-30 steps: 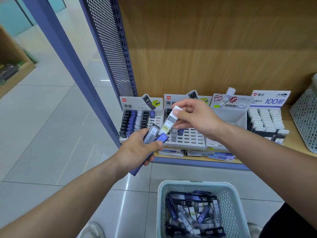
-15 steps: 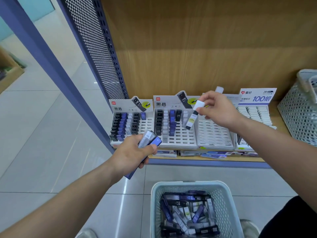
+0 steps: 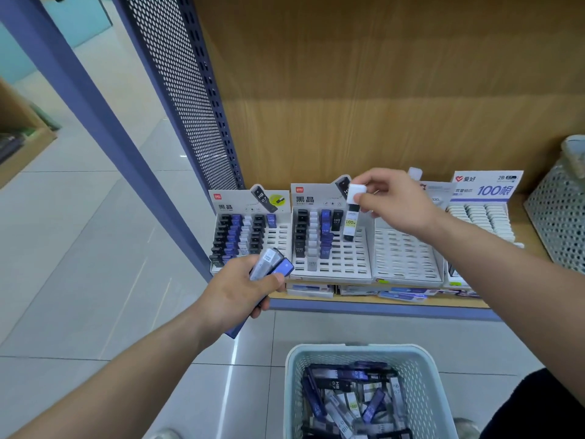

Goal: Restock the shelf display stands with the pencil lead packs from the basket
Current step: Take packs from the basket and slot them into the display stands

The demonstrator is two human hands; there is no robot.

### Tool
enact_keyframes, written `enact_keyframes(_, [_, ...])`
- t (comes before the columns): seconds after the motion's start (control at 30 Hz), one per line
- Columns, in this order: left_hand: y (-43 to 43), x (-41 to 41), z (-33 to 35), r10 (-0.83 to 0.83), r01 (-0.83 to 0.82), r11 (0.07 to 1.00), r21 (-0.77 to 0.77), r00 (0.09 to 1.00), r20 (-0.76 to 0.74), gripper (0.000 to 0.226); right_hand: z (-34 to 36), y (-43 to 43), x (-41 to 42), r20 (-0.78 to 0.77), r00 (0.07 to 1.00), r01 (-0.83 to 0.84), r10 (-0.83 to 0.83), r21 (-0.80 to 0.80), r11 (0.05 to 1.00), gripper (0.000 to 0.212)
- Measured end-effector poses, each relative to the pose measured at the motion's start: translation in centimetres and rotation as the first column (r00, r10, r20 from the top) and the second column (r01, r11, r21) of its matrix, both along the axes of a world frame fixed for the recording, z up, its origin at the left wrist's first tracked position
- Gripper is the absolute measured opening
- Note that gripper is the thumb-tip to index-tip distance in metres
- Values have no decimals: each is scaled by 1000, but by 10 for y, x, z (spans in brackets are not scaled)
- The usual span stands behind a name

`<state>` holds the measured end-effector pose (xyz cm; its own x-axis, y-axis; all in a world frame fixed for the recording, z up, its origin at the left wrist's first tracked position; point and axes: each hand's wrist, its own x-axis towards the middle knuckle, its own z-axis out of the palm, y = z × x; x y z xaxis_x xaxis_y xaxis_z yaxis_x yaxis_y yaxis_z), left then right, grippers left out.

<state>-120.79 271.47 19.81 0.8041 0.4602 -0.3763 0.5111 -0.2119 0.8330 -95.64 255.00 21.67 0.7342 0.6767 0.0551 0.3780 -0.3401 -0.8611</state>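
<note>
Right hand (image 3: 400, 202): reaching over the shelf, thumb and fingertips pinching the white cap of a lead pack (image 3: 351, 223).
Lead pack: hanging almost upright, yellow label showing, dark lower end sitting at the slots of the second display stand (image 3: 332, 267).
Left hand (image 3: 237, 291): fingers curling round a bundle of packs (image 3: 273, 264).

The shelf back (image 3: 380, 90) is faced with matt wood-grain board. The side panel (image 3: 177, 90) is made of perforated painted metal. The floor tiles (image 3: 95, 248) are finished glossy, with light reflected. The basket (image 3: 290, 384) is moulded of perforated plastic. The pencil lead packs (image 3: 337, 384) are cased in smooth plastic; the display stands (image 3: 335, 267) are topped with printed card.
</note>
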Motion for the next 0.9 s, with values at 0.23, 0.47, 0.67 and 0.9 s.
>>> enact_keyframes(0.23, [12,-7,7,28,-29,999,23,998,53,18,9,27,-4,0,997,-81,81,44,996,16])
enact_keyframes(0.47, [13,17,3,17,-18,1000,20,998,57,21,-13,-16,44,68,997,32,-30,-32,999,24])
enact_keyframes(0.67, [-3,42,-10,-30,29,999,28,999,31,20,-55,-61,76,129,980,170,-153,-128,977,13])
enact_keyframes(0.9, [-21,58,-26,-74,75,997,32,997,-17,24,-104,-61,79,153,964,238,-218,-129,963,9])
